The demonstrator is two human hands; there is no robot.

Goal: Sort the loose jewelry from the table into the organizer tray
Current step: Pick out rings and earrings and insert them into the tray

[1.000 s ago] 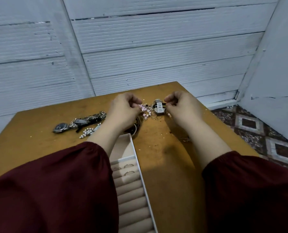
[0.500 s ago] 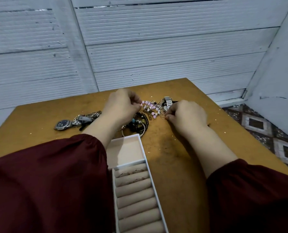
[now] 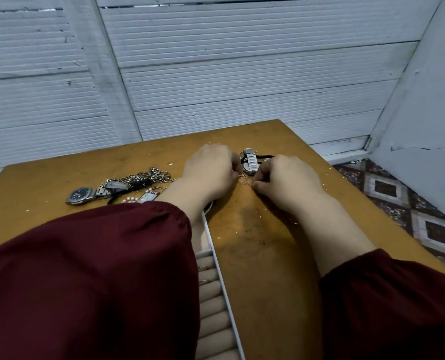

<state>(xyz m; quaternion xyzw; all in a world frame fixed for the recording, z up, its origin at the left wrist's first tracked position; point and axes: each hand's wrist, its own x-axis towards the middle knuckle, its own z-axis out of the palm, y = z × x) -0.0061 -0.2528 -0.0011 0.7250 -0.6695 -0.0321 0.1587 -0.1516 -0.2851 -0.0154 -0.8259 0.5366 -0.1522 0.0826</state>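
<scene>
Between my hands: the thin gold hoops (image 3: 243,180) lie loose on the table (image 3: 255,245), far of middle and not yet in the tray.
Right hand: my right hand (image 3: 288,180) is curled, with thumb and forefinger pinching at the hoop nearest it.
Left hand: my left hand (image 3: 211,172) is curled over with its fingertips down at the hoops. They are hidden under the knuckles, so I cannot tell whether it grips anything.
Just changed: half a second ago my hands were apart, with pink beads and dark bangles showing between them. Now both hands have closed in on the hoops. My left wrist covers that pile, and only a bangle edge (image 3: 210,207) shows.
Meaning: I judge the hoops are my next pick, and the lift has not begun.
Organizer tray (image 3: 222,279): it sits near me, mostly under my left sleeve (image 3: 99,276). Its right rim and padded ring rolls (image 3: 212,307) are showing.
Silver watch (image 3: 250,162): it lies just beyond the hoops, between my hands.
Left side: a dark-faced wristwatch (image 3: 81,196), chain bracelets (image 3: 143,178) and a pearl piece (image 3: 130,200) are all unsorted.
</scene>
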